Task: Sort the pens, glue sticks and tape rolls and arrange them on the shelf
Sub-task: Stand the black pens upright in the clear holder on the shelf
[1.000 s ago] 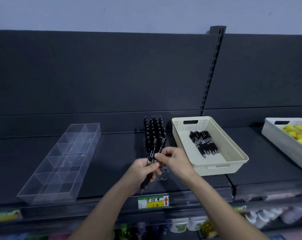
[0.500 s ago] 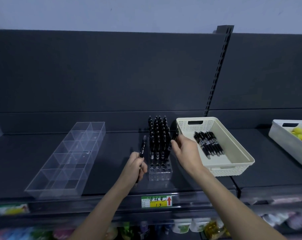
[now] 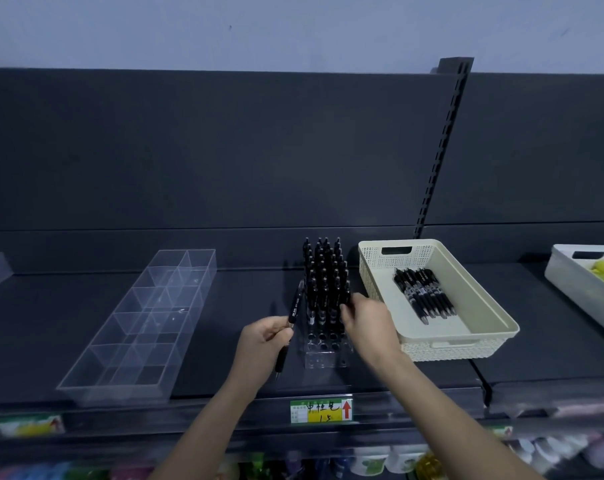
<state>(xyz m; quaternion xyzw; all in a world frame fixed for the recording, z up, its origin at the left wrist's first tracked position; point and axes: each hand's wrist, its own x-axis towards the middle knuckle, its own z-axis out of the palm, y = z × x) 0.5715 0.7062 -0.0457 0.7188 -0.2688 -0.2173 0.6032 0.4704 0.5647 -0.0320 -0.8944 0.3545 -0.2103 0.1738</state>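
The left grip [image 3: 264, 344] is clamped round the lower half of a black pen [image 3: 295, 306], whose long axis runs almost upright, clicker end up and tilted slightly toward the back, tip pointing down at the shelf's front edge. The right grip [image 3: 366, 322] has its fingers curled against the upright pens [image 3: 325, 271] at the right edge of the clear pen holder [image 3: 328, 355]; whether they pinch one I cannot tell. Those pens stand vertical, clickers up, filling the back rows, while the front holes are free. The held pen is just left of the holder. Bare shelf [image 3: 252, 292] lies between the holder and the clear divided tray [image 3: 138, 327], giving the left grip room. On the right only a narrow gap separates the holder from the cream basket [image 3: 449, 351], where more pens [image 3: 423, 294] lie flat, side by side, tips toward the front right.
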